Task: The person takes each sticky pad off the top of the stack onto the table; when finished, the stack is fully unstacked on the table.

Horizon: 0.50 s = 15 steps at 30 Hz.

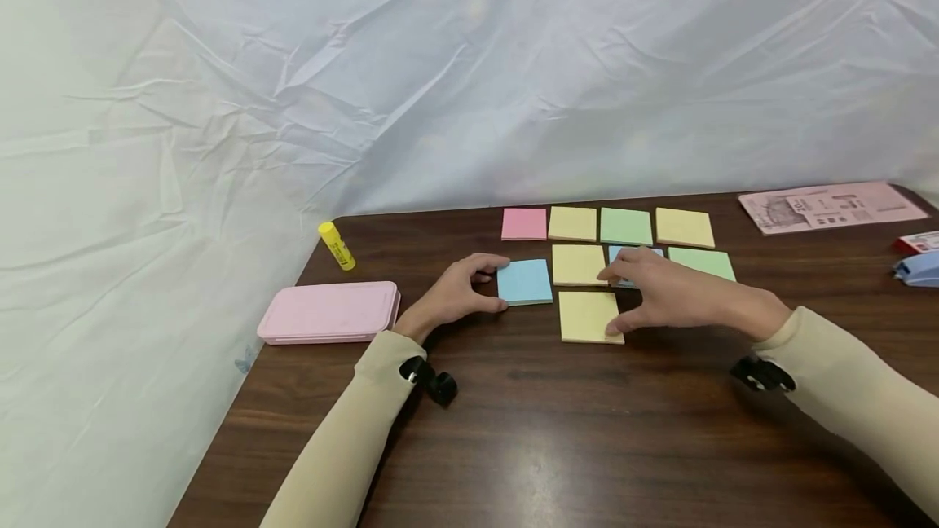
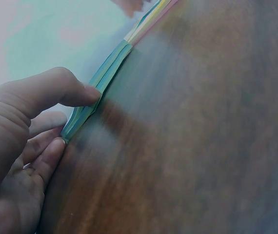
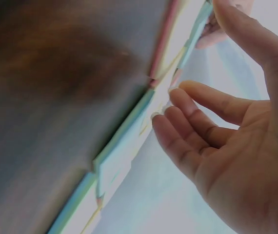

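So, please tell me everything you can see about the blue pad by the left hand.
The blue pad is a square stack of light blue paper sheets, flat on the brown table, left of the yellow pads. The left hand pinches its left edge, thumb on the near corner, fingers at the far one. The left wrist view shows its thin layered edge.

Dark wood table (image 1: 587,446) with white crinkled sheet (image 1: 440,72) behind and left of it. Yellow glue stick (image 1: 337,246) lying near the back-left corner. Pink flat case (image 1: 328,312) at the left edge, just in front of glue stick. Pink printed leaflet (image 1: 829,207) back right. Blue stapler-like item (image 1: 919,270) at right edge, red-white item (image 1: 919,242) just behind it, cut off.
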Each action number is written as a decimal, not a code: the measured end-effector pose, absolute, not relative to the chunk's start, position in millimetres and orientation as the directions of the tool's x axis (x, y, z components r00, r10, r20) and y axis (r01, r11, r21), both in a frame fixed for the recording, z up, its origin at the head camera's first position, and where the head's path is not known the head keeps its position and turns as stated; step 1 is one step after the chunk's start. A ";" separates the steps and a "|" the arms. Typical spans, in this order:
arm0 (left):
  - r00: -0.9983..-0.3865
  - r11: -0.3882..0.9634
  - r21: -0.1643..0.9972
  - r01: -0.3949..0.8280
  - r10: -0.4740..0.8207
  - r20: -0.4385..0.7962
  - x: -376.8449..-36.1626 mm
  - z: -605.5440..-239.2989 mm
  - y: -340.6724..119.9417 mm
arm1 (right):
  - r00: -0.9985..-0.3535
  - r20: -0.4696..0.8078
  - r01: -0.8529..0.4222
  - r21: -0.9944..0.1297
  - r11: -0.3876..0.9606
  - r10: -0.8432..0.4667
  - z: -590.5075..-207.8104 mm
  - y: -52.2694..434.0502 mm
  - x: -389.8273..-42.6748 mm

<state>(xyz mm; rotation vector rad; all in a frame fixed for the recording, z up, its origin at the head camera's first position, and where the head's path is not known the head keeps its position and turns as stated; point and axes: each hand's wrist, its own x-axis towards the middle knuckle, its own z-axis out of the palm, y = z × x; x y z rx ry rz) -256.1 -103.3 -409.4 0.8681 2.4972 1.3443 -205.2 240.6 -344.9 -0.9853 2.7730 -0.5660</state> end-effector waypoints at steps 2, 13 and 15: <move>-0.816 0.424 0.809 0.408 0.566 0.115 -255.5 -408.7 -104.3 | -0.768 0.020 -0.594 -0.397 0.700 -0.641 -341.5 233.4 -210.8; -0.817 0.429 0.810 0.400 0.567 0.103 -255.6 -409.4 -103.5 | -0.752 -0.008 -0.589 -0.439 0.678 -0.659 -345.5 191.6 -244.3; -0.818 0.428 0.811 0.398 0.566 0.103 -256.1 -409.6 -102.9 | -0.753 -0.022 -0.587 -0.430 0.686 -0.658 -348.3 186.3 -249.2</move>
